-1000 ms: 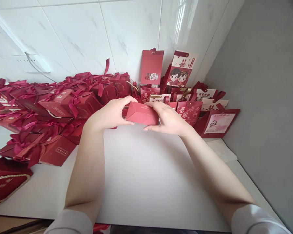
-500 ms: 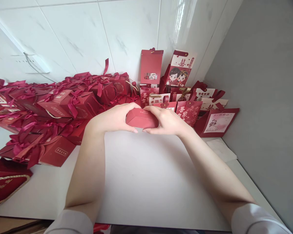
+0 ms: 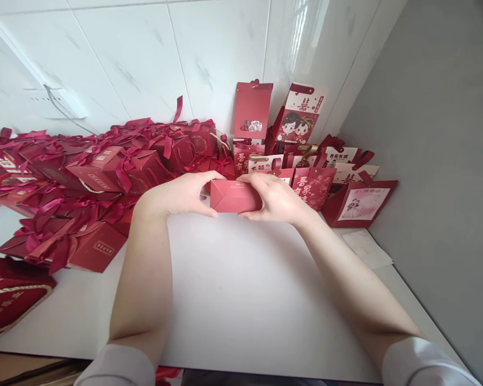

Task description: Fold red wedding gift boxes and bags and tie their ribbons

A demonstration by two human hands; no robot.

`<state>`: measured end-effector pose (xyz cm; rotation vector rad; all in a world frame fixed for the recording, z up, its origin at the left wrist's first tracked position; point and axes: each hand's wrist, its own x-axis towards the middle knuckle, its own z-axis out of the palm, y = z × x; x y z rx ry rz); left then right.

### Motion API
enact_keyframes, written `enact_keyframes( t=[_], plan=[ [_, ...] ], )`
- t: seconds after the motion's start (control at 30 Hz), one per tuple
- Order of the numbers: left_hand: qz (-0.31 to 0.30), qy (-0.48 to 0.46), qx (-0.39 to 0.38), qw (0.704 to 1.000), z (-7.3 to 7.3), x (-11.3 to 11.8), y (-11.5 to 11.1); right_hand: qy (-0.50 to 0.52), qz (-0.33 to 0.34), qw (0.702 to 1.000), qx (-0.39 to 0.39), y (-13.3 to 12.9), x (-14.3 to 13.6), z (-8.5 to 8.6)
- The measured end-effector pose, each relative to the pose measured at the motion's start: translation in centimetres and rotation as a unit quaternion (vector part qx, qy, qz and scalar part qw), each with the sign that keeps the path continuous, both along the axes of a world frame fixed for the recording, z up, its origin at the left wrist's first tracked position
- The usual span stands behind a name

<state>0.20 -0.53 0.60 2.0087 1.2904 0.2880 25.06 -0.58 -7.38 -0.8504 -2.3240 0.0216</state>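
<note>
A small red paper gift box with pale printed lettering along its upper edge is held above the white table. One flat rectangular face, creased at the left end, is turned toward me. My left hand pinches the box's left end, fingertips at the top corner and thumb at the lower one, a gap showing at the palm. Around the right end, my right hand is closed, fingers over the top and thumb below. The side of the box facing away is hidden.
Many ribbon-tied red boxes are piled at left. A red box with a rope handle stands near front left. Upright printed gift boxes stand at back right. White papers lie by the grey wall. The white table stretches before me.
The box's near face has gone from pushed-in and angled to a flatter rectangle. My left hand has shifted slightly left, opening a gap between its palm and the box.
</note>
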Motion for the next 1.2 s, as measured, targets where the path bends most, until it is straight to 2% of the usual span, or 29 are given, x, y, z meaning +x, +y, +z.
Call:
enact_keyframes(
  t=[0.1, 0.2, 0.4, 0.53, 0.73, 0.97, 1.03, 1.13, 1.2],
  plan=[
    [-0.023, 0.027, 0.008, 0.999, 0.0, 0.0, -0.1, 0.002, 0.002, 1.0, -0.008, 0.0, 0.0, -0.1],
    [-0.016, 0.054, 0.036, 0.998, 0.0, -0.2, 0.0, -0.002, 0.001, 1.0, -0.015, 0.1, 0.0, -0.1],
    [0.043, 0.083, 0.088, 0.992, 0.1, -1.2, 0.5, -0.022, -0.009, 1.0, -0.008, 0.2, 0.0, -0.2],
    [0.051, 0.096, 0.125, 0.986, 0.1, -1.7, 0.9, -0.034, -0.016, 0.999, 0.008, 0.4, 0.0, -0.4],
    [0.054, 0.088, 0.153, 0.983, 0.0, -1.7, 0.9, -0.038, -0.012, 0.999, 0.009, 0.4, -0.2, -0.5],
    [0.097, 0.019, 0.143, 0.985, 0.1, -0.9, 0.4, -0.033, -0.006, 0.999, 0.001, 0.4, -0.2, -0.5],
    [0.066, 0.033, 0.106, 0.992, 0.2, -0.7, 0.2, -0.025, -0.01, 1.0, -0.001, 0.3, -0.2, -0.5],
    [-0.015, 0.089, 0.044, 0.995, 0.3, -0.2, 0.0, -0.002, -0.013, 1.0, -0.005, 0.2, -0.2, -0.4],
    [-0.032, 0.126, 0.051, 0.99, 0.4, 0.4, -0.3, 0.019, -0.01, 1.0, -0.012, 0.1, -0.1, -0.3]
  ],
)
